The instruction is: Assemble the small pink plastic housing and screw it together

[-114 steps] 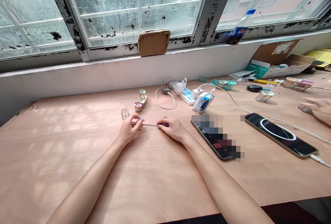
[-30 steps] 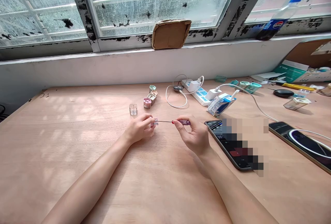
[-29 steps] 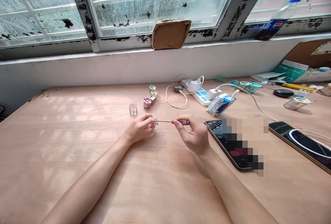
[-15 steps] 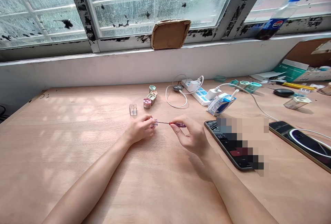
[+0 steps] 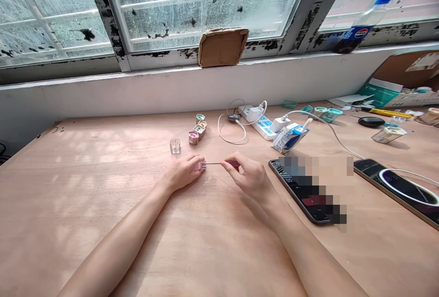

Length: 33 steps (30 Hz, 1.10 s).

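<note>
My left hand [image 5: 181,172] rests on the wooden table [image 5: 103,187] and pinches a small pink plastic piece [image 5: 200,165] between thumb and fingers. My right hand [image 5: 248,177] pinches the dark red handle of a thin screwdriver [image 5: 222,163], held level just above the table. The screwdriver's metal tip sits against the pink piece. A small clear plastic cube [image 5: 174,146] stands just beyond my left hand. Behind it several small coloured cubes [image 5: 196,131] are lined up in a row.
A phone [image 5: 302,189] lies right of my right hand, a second phone [image 5: 401,189] with a cable further right. A power strip [image 5: 257,121], a white cable loop [image 5: 231,130] and a milk carton [image 5: 288,137] sit behind. Boxes and small parts crowd the far right; a bottle [image 5: 360,29] stands on the sill.
My right hand has shifted left along the screwdriver, closer to my left hand. The other person's hand seen at the far right earlier is out of view.
</note>
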{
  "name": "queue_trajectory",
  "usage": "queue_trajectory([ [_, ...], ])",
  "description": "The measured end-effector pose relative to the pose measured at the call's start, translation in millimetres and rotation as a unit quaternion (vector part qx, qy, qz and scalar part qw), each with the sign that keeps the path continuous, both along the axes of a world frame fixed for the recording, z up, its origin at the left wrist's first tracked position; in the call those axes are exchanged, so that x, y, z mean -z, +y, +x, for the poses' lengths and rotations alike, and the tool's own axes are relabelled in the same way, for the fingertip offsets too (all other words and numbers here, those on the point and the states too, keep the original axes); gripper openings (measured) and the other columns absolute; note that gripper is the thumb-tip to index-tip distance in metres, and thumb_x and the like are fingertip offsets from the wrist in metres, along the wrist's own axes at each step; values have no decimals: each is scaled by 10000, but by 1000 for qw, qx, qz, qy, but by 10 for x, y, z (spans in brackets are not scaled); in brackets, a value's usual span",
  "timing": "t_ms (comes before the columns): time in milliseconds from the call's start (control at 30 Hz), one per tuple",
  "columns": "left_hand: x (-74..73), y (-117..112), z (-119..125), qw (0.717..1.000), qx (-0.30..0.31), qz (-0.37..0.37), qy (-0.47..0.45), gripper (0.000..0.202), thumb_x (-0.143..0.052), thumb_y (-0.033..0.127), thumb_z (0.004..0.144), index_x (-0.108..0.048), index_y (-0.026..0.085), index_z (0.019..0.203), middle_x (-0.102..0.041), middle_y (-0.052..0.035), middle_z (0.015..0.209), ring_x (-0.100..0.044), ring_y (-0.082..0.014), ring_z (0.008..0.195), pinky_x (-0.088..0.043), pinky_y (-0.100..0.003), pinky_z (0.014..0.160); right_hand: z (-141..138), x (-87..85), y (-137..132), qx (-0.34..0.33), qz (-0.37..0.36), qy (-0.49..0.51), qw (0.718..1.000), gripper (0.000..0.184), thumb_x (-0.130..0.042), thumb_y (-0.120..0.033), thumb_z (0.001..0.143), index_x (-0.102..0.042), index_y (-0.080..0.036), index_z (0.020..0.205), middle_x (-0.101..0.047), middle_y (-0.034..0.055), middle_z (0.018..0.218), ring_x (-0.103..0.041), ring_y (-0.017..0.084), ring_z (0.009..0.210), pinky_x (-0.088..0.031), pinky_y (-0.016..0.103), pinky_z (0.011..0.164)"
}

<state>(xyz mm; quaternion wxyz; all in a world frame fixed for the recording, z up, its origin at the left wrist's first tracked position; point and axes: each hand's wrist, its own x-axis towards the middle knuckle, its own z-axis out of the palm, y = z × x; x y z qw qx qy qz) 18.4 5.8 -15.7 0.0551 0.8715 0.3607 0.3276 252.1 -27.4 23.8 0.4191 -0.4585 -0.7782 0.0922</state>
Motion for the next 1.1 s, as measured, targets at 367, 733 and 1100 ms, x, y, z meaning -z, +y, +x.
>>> queue_trajectory([
  [367,30,12,-2,999,-24,-30,-1,322,-666,229,871,-587,204,1182,-737,-56,1053,-719,-194,921,-577,-300,815,51,-40,6,37,-89,-32,995,103,-578,-325,903,-611,-230,879,-738,12,722,-705,197,644,-458,270,567],
  [733,8,1,7,999,-29,-33,-1,310,-682,226,854,-611,217,1155,-742,-49,1013,-723,-195,894,-580,-292,793,72,-23,34,75,-70,-59,993,252,-598,-454,897,-625,-229,788,-700,20,634,-678,207,571,-419,274,524],
  [1100,8,7,21,1000,-11,-19,-8,310,-672,206,861,-596,205,1161,-742,-55,1033,-717,-197,928,-583,-304,817,79,11,55,65,-71,-44,994,358,-545,-465,924,-622,-218,677,-648,15,574,-610,174,514,-385,278,514],
])
